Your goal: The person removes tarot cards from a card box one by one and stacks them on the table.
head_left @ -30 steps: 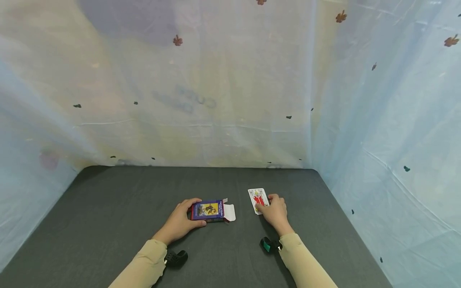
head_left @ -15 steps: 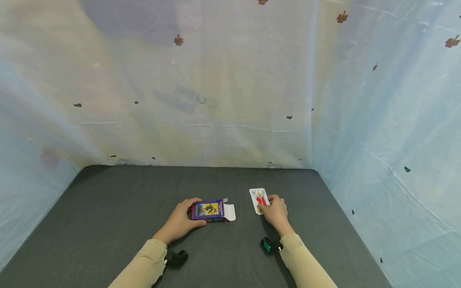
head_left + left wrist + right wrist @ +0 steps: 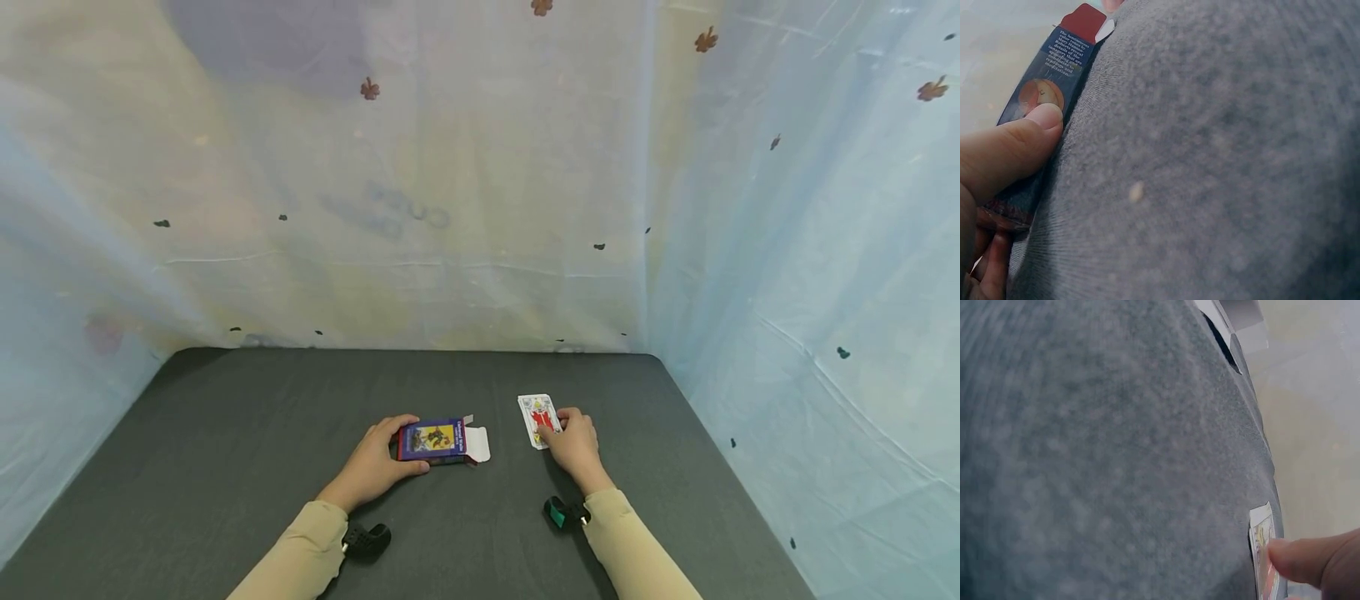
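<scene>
A purple card box (image 3: 433,439) with a yellow picture lies flat on the dark table, its white end flap (image 3: 477,444) open toward the right. My left hand (image 3: 377,461) grips the box's left end, thumb on the near side and fingers at the far side. In the left wrist view the thumb presses the box's printed narrow side (image 3: 1044,69). To the right of the box, my right hand (image 3: 576,444) holds a small stack of illustrated cards (image 3: 537,417) by its right side. The top card shows a red-robed figure, and the thumb lies on its face.
The dark grey cloth-covered table (image 3: 262,417) extends around both hands. A pale translucent curtain (image 3: 480,208) with leaf marks stands behind it and along both sides. A black strap (image 3: 367,542) is on the left wrist, another strap (image 3: 558,512) on the right.
The cards under my right hand have shifted very slightly, with edges fanned a little at the left. My left hand and the box stay in place.
</scene>
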A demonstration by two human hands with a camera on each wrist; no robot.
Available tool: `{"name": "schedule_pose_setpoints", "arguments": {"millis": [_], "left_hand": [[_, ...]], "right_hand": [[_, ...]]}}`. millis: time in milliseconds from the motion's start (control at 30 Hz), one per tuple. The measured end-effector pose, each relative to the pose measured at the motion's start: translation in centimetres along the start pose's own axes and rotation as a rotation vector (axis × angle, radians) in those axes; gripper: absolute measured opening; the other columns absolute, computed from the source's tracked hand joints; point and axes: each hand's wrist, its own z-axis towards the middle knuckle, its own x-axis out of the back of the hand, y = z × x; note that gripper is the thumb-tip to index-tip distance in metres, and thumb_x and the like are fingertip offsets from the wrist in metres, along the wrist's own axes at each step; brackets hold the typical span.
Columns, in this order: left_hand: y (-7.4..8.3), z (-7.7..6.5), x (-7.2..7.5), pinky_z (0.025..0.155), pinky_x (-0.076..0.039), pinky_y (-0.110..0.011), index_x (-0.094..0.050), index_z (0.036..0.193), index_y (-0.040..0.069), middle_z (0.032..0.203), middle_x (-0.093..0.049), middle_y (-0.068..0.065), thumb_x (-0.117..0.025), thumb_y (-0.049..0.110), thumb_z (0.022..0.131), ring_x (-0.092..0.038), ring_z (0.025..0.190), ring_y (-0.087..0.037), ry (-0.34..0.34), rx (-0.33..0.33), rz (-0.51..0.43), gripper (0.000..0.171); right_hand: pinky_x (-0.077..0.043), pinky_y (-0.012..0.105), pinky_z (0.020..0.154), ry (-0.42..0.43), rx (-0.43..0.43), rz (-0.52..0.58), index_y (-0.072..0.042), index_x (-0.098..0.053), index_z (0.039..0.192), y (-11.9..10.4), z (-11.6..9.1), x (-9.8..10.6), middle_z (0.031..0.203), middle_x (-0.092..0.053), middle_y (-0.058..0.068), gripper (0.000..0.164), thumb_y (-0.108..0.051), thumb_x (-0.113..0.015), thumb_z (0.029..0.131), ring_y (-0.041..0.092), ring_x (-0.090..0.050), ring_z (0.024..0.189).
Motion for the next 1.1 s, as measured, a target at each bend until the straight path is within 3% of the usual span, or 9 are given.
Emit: {"name": "schedule_pose_setpoints", "arguments": {"millis": [367, 700, 1100], "left_hand": [[-0.1, 0.1, 0.0, 0.095, -0.04, -0.049, -0.05, 0.137, 0.03, 0.134, -0.05, 0.001, -0.085, 0.049, 0.068, -0.046, 0.117, -0.021, 0.002, 0.005, 0.003, 0.079], [0.2, -0.1, 0.1, 0.095, -0.04, -0.049, -0.05, 0.137, 0.028, 0.131, -0.052, 0.001, -0.085, 0.046, 0.069, -0.046, 0.115, -0.02, 0.001, 0.003, -0.004, 0.079], [0.4, -0.2, 0.2, 0.095, -0.04, -0.049, -0.051, 0.137, 0.027, 0.13, -0.052, 0.002, -0.086, 0.045, 0.07, -0.046, 0.113, -0.019, 0.002, 0.002, -0.007, 0.078]], "right_hand": [[-0.047, 0.039, 0.075, 0.015, 0.05, 0.179, 0.002, -0.059, 0.118, -0.7, -0.6, -0.2, 0.102, -0.058, 0.015, 0.036, -0.019, -0.067, 0.09, 0.025, -0.056, 0.089], [-0.046, 0.028, 0.063, -0.055, 0.122, 0.273, -0.001, -0.063, 0.109, -1.3, -1.3, -1.0, 0.087, -0.063, 0.005, 0.027, -0.017, -0.07, 0.088, 0.015, -0.056, 0.073], [-0.045, 0.026, 0.063, -0.146, 0.24, 0.328, 0.001, -0.063, 0.111, -2.3, -2.1, -1.4, 0.089, -0.063, 0.004, 0.032, -0.023, -0.07, 0.09, 0.016, -0.055, 0.074]]}}
